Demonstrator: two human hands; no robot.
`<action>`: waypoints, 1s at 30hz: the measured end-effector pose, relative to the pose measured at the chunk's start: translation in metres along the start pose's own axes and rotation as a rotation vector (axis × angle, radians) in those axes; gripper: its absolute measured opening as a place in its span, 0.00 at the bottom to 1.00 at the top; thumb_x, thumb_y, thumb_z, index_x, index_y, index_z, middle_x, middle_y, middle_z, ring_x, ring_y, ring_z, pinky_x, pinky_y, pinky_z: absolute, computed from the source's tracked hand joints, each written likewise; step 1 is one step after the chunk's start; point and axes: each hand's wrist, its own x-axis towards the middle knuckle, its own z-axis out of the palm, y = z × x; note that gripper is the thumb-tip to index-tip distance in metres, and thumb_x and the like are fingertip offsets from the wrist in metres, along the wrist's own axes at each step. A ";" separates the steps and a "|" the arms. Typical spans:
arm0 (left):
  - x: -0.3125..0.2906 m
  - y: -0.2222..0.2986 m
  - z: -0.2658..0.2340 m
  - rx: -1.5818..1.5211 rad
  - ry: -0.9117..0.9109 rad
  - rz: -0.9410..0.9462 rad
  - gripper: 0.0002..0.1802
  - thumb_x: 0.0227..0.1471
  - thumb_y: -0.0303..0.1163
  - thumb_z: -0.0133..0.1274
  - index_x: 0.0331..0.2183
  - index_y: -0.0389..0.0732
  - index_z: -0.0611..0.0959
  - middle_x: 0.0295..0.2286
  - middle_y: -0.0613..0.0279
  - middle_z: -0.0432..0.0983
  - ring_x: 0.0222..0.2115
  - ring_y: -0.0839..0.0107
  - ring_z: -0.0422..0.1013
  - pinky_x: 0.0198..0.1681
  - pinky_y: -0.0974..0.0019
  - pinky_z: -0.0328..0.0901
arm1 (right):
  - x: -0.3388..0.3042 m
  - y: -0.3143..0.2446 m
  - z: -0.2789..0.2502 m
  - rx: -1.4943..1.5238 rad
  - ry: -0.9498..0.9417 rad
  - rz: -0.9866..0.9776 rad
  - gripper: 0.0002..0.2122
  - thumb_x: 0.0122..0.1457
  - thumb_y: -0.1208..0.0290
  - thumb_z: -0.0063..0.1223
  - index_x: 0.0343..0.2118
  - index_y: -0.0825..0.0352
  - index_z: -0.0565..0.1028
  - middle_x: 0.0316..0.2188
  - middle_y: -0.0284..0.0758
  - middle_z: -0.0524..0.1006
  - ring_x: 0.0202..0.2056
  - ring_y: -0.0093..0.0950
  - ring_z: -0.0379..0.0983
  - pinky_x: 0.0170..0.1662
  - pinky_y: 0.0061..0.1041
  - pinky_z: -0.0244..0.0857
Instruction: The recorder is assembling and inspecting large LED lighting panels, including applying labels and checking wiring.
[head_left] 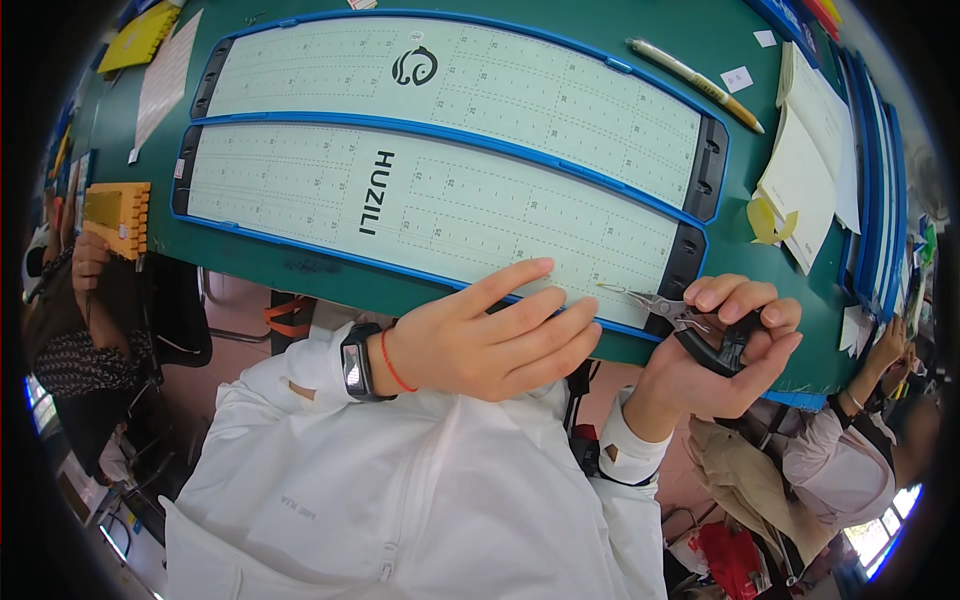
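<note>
A: Most of the scene is taken up by the green table (745, 190), and across it a blue-framed folding case (500, 147) is laid open!

B: Two pale, ruled halves are offered: the far panel (540, 90) beyond, the near panel (290, 190) toward the worker. And the hands?

A: Over the near edge, right of the middle, the left hand (490, 335) is held palm down, fingers stretched and a little apart. The thumb is hidden, so whether anything is pinched there cannot be told.

B: Farther right, the right hand (710, 388) is wrapped firmly around black-handled pliers (672, 310)!

A: They are held over the right end of the near panel, nose pointed left. By the tips, a thin yellowish strand (605, 287) is just made out; whether it is gripped is too fine to be told.

B: The step in hand, then?

A: Delicate plier work, it would be judged, with some tiny piece being handled.

B: And the next move?

A: A steady nose is called for, with the left fingertips probably needed closer as a guide
</note>
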 end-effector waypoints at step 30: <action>0.000 0.002 0.001 0.001 -0.096 -0.068 0.19 0.49 0.47 0.54 0.39 0.47 0.74 0.43 0.64 0.75 0.44 0.70 0.70 0.53 0.59 0.62 | -0.001 0.000 0.001 0.029 -0.016 0.020 0.14 0.65 0.59 0.21 0.30 0.64 0.57 0.19 0.38 0.64 0.18 0.34 0.67 0.25 0.30 0.67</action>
